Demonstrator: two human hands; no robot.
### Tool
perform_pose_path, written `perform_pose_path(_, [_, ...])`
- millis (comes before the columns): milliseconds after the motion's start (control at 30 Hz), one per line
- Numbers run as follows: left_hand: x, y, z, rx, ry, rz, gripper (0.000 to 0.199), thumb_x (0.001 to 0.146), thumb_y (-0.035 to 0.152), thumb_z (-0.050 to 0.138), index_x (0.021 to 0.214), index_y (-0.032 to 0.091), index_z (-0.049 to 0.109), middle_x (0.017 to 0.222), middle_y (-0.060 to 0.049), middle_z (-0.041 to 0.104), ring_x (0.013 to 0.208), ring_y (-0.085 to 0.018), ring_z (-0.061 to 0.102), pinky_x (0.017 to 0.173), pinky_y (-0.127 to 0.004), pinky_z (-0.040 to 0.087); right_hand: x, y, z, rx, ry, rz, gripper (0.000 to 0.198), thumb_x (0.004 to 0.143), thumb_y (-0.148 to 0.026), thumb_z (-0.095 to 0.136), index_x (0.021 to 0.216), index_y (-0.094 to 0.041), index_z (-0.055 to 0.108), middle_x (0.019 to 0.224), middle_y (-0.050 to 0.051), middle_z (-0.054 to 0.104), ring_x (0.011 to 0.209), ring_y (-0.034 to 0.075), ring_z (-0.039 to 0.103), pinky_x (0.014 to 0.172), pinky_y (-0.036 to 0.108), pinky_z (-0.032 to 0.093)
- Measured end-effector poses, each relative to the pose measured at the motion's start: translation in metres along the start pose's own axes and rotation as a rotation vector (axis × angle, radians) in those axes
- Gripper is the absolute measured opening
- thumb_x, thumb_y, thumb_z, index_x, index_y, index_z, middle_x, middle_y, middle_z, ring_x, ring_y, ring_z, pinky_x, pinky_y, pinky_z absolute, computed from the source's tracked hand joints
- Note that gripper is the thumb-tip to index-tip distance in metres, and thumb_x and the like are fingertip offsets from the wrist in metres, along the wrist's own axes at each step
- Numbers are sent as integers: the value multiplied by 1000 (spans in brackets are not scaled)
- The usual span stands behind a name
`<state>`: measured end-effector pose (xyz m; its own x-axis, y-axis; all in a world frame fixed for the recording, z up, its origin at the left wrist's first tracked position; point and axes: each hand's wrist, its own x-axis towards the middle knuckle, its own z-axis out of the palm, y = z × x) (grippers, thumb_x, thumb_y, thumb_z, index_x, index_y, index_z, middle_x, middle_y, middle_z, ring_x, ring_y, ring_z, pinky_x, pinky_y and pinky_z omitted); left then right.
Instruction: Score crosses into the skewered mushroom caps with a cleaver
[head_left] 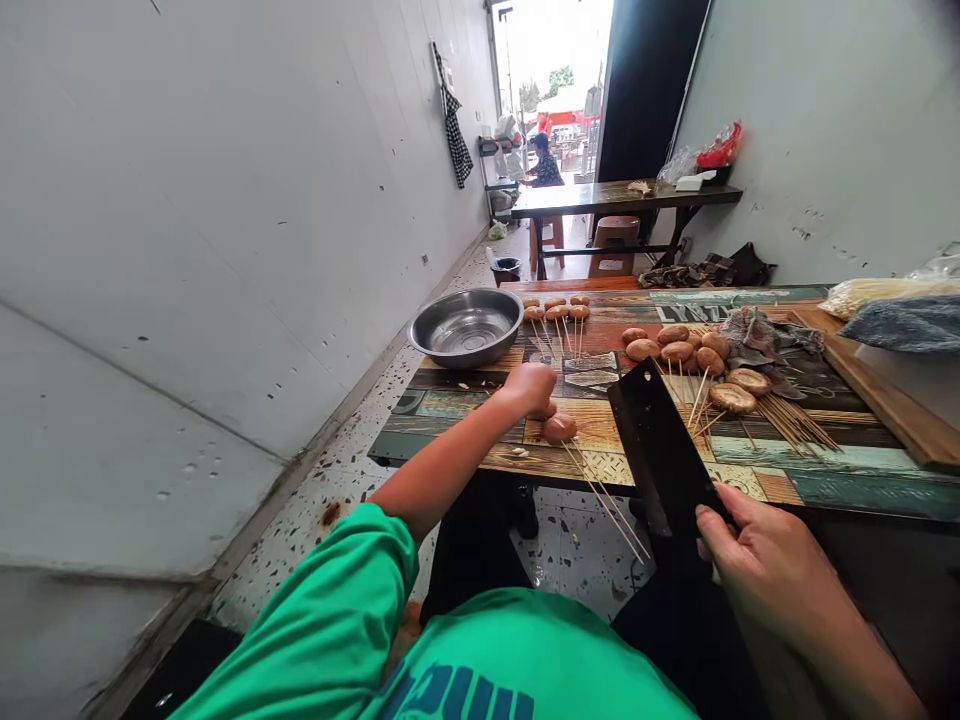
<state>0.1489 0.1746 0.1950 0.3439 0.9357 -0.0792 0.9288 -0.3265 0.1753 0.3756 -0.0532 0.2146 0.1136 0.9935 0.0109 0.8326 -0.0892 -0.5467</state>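
My right hand (pixel 757 540) is wrapped around the handle end of a black cleaver (pixel 660 440), its broad blade pointing up and away over the table's near edge. My left hand (pixel 531 388) is closed, knuckles up, over the table. Its fingertips are hidden, so what they hold does not show. A brown mushroom cap (pixel 559 429) lies just beside it, with thin bamboo skewers (pixel 606 500) running from it past the table edge. Farther back, skewered mushrooms (pixel 556 310) lie in a row. Loose mushrooms (pixel 676 350) are piled to the right, near a bundle of skewers (pixel 799 425).
A steel basin (pixel 466 328) stands at the table's left end. On the right are a crumpled cloth (pixel 750 335), a wooden board (pixel 885 390) and a blue-grey towel (pixel 911 320). Beyond are a second table (pixel 592 197), stools and a person (pixel 546 165) near the doorway.
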Motion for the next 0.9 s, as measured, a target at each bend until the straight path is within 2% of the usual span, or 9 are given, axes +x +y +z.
perform_pose_path(167, [-9,-26,-10,103,121,-85,19,81,19,58,93,11,71,102,-17,69,101,-28,64,84,-32,49,-3,11,4,23,-3,45,29,80,-47,36,73,-24,52,45,-1,54,42,18,49,46,29,34])
perform_pose_path(333, [-32,-46,-10,142,152,-237,20,86,11,49,91,6,68,94,-20,69,92,-29,67,76,-32,50,-6,19,8,51,-30,79,30,81,-49,36,73,-25,52,46,-1,57,42,18,51,46,30,33])
perform_pose_path(400, [-43,-39,-4,135,175,-234,25,92,18,45,95,8,67,95,-18,70,92,-27,67,76,-31,49,-6,18,8,56,-51,106,30,80,-50,36,70,-25,50,47,-1,57,43,18,52,47,30,34])
perform_pose_path(467, [-55,-22,5,105,206,-210,35,95,39,43,98,12,66,95,-16,70,92,-26,67,76,-31,49,-6,15,8,84,-61,127,30,80,-50,36,70,-26,50,46,-2,57,42,18,53,47,30,35])
perform_pose_path(533, [-66,-1,15,49,217,-188,51,87,61,46,98,15,65,91,-15,70,88,-27,68,71,-31,49,-6,12,9,132,-62,129,30,79,-51,36,69,-26,50,46,-1,58,41,18,53,46,30,36])
perform_pose_path(600, [-73,18,23,-1,197,-167,65,78,73,48,103,15,62,89,-15,69,85,-27,68,68,-30,49,-6,8,8,178,-57,133,30,77,-51,37,67,-26,50,46,-1,58,41,18,54,46,30,38])
perform_pose_path(667, [-75,30,29,-43,170,-188,74,73,77,50,109,13,57,91,-16,69,87,-28,68,68,-30,49,-7,7,8,207,-41,144,30,76,-52,38,65,-26,49,46,0,59,41,18,54,46,31,39])
perform_pose_path(767, [-69,34,33,-82,134,-268,79,71,75,54,115,9,53,98,-19,67,92,-31,67,71,-32,50,-10,11,9,216,-28,149,31,77,-53,38,66,-26,49,47,0,59,43,19,55,47,31,39])
perform_pose_path(900, [-59,33,30,-89,96,-255,71,70,57,63,121,9,51,100,-18,67,92,-31,66,72,-33,51,-14,21,14,256,-66,174,31,81,-53,38,70,-26,48,49,-1,60,44,18,55,47,30,41])
